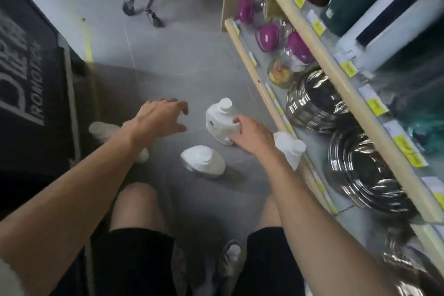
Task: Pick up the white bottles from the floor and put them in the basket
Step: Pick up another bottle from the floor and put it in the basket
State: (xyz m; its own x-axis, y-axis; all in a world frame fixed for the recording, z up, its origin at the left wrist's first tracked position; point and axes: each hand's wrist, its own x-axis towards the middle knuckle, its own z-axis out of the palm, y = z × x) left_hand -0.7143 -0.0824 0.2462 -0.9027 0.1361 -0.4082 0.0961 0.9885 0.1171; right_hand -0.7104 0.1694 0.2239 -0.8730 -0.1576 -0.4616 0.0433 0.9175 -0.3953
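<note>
As a person crouches in a shop aisle, the right hand [249, 137] closes on a white bottle [219, 122] at centre frame, its fingers [236, 119] curled against the side of the body below the cap. The hold looks shallow and one-sided. Motion blur hides the thumb, so a quick lift could let the bottle slip or tip back onto the grey floor [180, 60].

The right wrist passes directly over a second bottle [292, 149] lying against the foot of the wooden shelf [264, 84] at centre right, and a careless pull could knock it further under. Stacked steel bowls [314, 103] and glass jars [286, 69] sit just beside that arm, within range of a swung elbow.

A third bottle [203, 162] lies on its side in the lower centre, between the forearms, and could roll if brushed. A fourth bottle [101, 130] shows at centre left, partly hidden under the left forearm.

The left hand [161, 115] reaches forward palm down, fingers spread apart and holding nothing, near the gripped bottle but not touching it.

No basket can be made out; only a wheeled metal frame [144, 9] stands at upper centre, so the carry may call for a turn.
</note>
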